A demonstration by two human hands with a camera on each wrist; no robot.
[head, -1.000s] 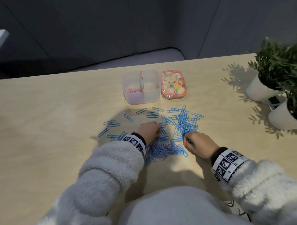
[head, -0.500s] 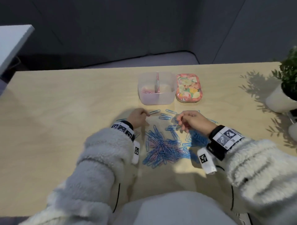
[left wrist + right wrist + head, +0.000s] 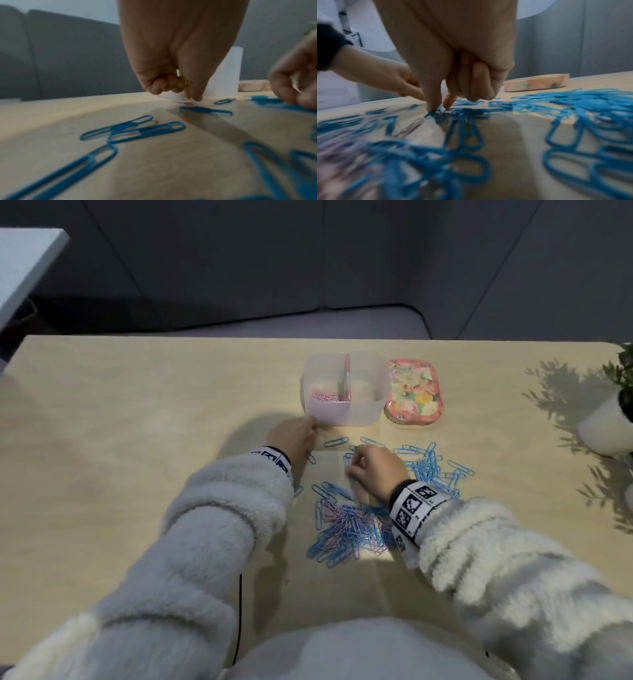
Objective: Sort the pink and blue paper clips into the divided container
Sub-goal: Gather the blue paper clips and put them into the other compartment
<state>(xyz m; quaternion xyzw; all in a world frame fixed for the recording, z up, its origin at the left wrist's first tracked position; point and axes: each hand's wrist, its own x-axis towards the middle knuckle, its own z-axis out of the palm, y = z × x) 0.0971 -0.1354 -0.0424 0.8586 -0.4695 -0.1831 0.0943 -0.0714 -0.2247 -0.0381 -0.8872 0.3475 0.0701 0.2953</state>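
Since half a second ago the left hand (image 3: 294, 436) has moved up the worktop (image 3: 137, 440) to the container's (image 3: 344, 416) near left corner, and the right hand (image 3: 376, 470) has dropped from above the clips onto them. The left grip is curled, fingertips (image 3: 197, 98) down by the container wall; a small pale bit shows between the fingers, but whether it is a clip I cannot tell. The right grip pinches thumb and forefinger on a blue clip (image 3: 433, 113) lying on the worktop, the other fingers curled. Pink clips (image 3: 323, 397) lie in the container's left compartment; the right one looks bare, though the frosted wall blurs it. A mixed heap (image 3: 349, 529) of blue and pink clips lies between the wrists, partly hidden by the right sleeve; more blue clips (image 3: 431, 467) spread beyond the right hand. The lid (image 3: 412, 392) sits just right of the container. Both wrist views are blurred.
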